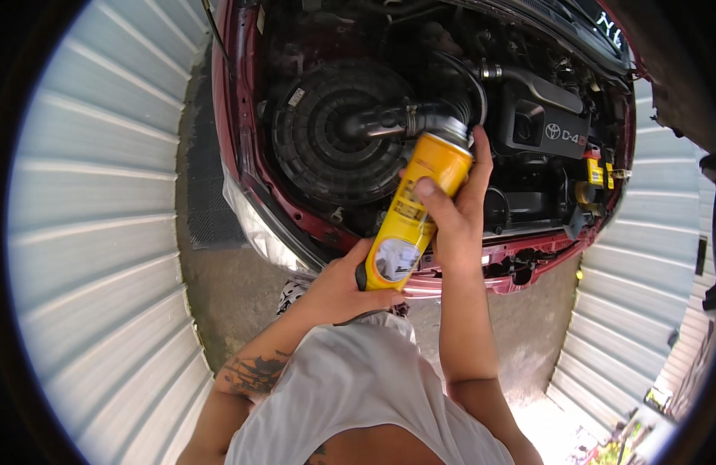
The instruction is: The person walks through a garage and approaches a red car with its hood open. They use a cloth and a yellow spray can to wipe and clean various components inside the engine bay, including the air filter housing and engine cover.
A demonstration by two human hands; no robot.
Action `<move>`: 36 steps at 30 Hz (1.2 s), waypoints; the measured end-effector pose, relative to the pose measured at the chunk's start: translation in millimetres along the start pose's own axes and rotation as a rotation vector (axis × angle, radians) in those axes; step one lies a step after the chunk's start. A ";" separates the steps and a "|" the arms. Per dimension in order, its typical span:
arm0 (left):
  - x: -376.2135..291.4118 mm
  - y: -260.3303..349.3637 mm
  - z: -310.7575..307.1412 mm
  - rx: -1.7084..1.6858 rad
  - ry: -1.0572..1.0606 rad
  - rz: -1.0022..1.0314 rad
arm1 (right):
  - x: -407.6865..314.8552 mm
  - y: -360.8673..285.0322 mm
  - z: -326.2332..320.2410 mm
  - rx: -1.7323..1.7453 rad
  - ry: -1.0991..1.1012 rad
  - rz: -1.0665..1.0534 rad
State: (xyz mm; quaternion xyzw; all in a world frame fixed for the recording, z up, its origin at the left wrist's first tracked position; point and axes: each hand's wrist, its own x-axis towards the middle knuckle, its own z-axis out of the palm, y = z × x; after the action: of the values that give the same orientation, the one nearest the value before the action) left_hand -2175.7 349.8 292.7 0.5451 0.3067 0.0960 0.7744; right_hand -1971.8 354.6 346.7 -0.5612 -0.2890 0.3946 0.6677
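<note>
A yellow aerosol can [397, 226] with a printed label is tilted in front of me, its silver metal top pointing up and to the right. My right hand [459, 224] wraps around its upper body, thumb across the label. At the lower end, my left hand [337, 290] cups the base. A small black part shows between the left fingers and the can; what it is I cannot tell. Beyond the can lies a car's engine bay, with a round black air filter housing [334, 168] and a ribbed black intake hose [421, 119] behind the can's top.
To the right of the housing sits a Toyota D-4D engine cover [543, 125]. Yellow-labelled parts [595, 172] are at the bay's right side. The red front body panel [520, 273] and a headlight [270, 232] edge the bay. Corrugated metal walls [102, 209] flank the car.
</note>
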 end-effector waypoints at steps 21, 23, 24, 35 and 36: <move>12.9 41.8 -236.8 0.068 0.536 0.303 | 111.6 23.5 129.5 -0.289 -0.014 0.191; 8.3 41.7 -243.9 -0.061 0.568 0.336 | 147.9 17.0 135.1 -0.364 -0.054 0.226; 5.9 40.4 -246.4 -0.081 0.568 0.317 | 170.8 18.6 139.5 -0.558 -0.033 0.157; -11.4 12.6 -258.6 -0.117 0.652 0.248 | 271.8 68.3 168.2 -1.511 -0.027 -0.066; -11.1 11.5 -258.1 -0.122 0.653 0.255 | 271.5 67.0 168.3 -1.493 -0.011 -0.067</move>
State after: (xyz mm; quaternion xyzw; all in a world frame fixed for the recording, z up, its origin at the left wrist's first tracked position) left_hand -2332.0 551.5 251.0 0.4724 0.4614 0.3792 0.6482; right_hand -1983.3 677.4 299.9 -0.8543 -0.5002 0.0757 0.1193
